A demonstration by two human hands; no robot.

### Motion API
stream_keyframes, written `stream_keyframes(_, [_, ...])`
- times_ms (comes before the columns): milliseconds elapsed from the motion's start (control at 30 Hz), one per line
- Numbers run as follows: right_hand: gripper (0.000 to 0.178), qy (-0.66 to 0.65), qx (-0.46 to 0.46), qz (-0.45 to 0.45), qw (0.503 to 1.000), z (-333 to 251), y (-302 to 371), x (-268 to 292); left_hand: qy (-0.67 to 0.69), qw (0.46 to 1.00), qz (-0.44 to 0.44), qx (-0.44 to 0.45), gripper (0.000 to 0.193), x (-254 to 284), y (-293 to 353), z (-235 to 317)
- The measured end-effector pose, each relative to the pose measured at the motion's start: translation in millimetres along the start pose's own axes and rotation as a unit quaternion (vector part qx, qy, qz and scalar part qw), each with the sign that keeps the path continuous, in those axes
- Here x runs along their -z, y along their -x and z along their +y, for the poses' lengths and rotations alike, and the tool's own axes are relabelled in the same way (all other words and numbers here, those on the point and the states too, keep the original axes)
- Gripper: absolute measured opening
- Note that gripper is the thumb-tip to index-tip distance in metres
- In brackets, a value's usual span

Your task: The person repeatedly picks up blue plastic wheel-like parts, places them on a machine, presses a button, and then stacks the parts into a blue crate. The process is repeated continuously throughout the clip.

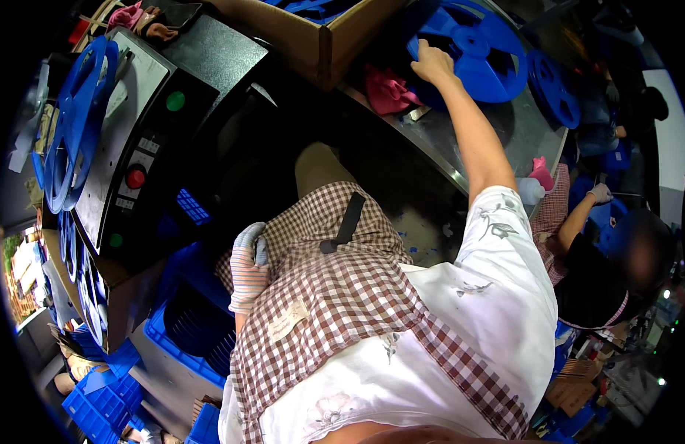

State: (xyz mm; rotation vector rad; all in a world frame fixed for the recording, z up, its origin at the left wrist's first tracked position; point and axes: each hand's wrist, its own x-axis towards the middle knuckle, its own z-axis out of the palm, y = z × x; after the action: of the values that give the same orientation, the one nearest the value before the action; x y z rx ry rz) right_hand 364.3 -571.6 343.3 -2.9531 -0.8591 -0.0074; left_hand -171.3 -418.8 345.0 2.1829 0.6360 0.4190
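busy workshop all around, with a shiny metal table (505,129) up top and a black machine (146,118) with round buttons at the left. right hand (431,63) is bare and stretched far out on a long straight arm, its fingers curled over the rim of a big blue plastic reel (479,48) lying flat on the table. left hand (248,266) wears a striped cloth glove and rests with fingers together against the checked apron (342,288), beside a blue plastic crate (183,329). a crumpled pink cloth (387,90) lies near the reel.
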Motion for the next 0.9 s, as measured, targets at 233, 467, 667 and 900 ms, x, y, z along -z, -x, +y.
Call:
stream_keyframes(233, [0.048, -0.09, 0.089, 0.106, 0.986, 61.0, 42.4, 41.5, 0.01, 1.0, -0.028, 0.006, 0.027, -8.1, -6.9, -8.2])
stream_keyframes(467, [0.057, 0.051, 0.149, -0.013, 0.987, 98.2, 79.4, 18.5, 0.03, 0.998, -0.043, -0.016, 0.027, -15.5, -17.4, -9.1])
stream_keyframes(667, [0.064, 0.114, 0.132, 0.1, 0.98, 86.6, 82.5, -2.4, -0.018, 0.999, -0.039, -0.031, 0.027, -6.5, -14.0, -4.0])
stream_keyframes(900, [0.083, 0.169, 0.168, -0.029, 0.971, 87.0, 84.5, -19.0, -0.004, 0.999, -0.046, -0.004, 0.028, -8.3, -5.8, -8.7])
